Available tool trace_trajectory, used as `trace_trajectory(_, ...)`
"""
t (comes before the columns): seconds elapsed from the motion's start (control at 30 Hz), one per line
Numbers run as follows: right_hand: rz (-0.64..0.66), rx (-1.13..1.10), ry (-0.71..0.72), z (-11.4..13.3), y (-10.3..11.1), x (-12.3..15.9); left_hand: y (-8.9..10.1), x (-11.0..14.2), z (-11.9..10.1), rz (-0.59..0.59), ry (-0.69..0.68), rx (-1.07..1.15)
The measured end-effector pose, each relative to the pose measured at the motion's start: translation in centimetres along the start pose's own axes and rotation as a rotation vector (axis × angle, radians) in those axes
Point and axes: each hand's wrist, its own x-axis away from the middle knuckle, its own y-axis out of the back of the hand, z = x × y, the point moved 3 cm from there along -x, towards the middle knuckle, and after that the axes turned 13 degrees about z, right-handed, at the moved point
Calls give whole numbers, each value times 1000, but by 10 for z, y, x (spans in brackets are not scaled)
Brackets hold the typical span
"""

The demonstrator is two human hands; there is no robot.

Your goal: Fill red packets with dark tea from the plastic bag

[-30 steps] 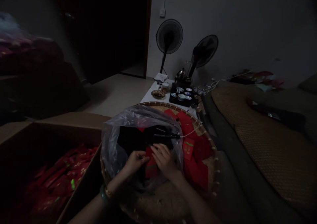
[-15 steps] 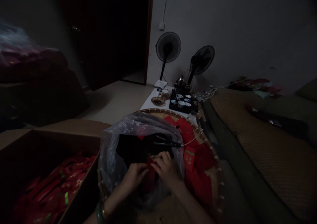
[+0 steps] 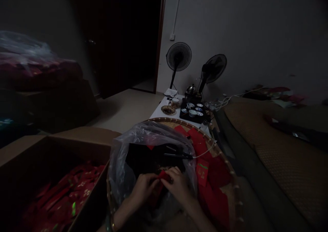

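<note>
Our left hand [image 3: 144, 189] pinches a red packet [image 3: 163, 175] at its top edge, thumb against fingers, and our right hand [image 3: 177, 184] pinches the same edge from the other side, fingers curled. The packet is between the two hands, over the near part of the mouth of a clear bag [image 3: 118, 165]; its lower part is lost in shadow. A bangle [image 3: 109, 223] rings our left wrist.

The bag lies in a round basket [image 3: 234, 175], with a black tool [image 3: 183, 155] across its opening and a white cord [image 3: 206, 153] running from the tool. Along the basket's right side we see loose red packets [image 3: 216, 201]. On our left, a box [image 3: 85, 134] holds a heap of packets [image 3: 71, 191]; on our right stretches a woven mat [image 3: 279, 146].

Beyond the basket, a white tabletop [image 3: 159, 111] carries a brown dish [image 3: 168, 110] and a black tray with cups [image 3: 193, 113]. Farther back stand a kettle [image 3: 191, 89] and two fans [image 3: 178, 56], before a pale wall [image 3: 246, 33].
</note>
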Motion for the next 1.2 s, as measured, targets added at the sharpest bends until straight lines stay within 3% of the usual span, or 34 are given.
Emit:
trace_trajectory(0.2,126,-95,-124,-3,5,2,4,0,9,-12,-63,136)
trace_trajectory(0.37,122,-119,-293,-2,13,5,1,-4,29,80,22,451)
trace_trajectory(0.53,95,-152,-295,2,13,6,-1,-4,29,78,133,634)
trace_trajectory(0.77,-37,-238,-236,1,16,15,3,-5,34,153,38,818)
trace_trajectory(1.03,327,-760,-317,-10,-13,12,0,-8,37,210,5,771)
trace_trajectory(1.2,343,-1000,-309,-16,-15,10,4,-4,49,284,43,864)
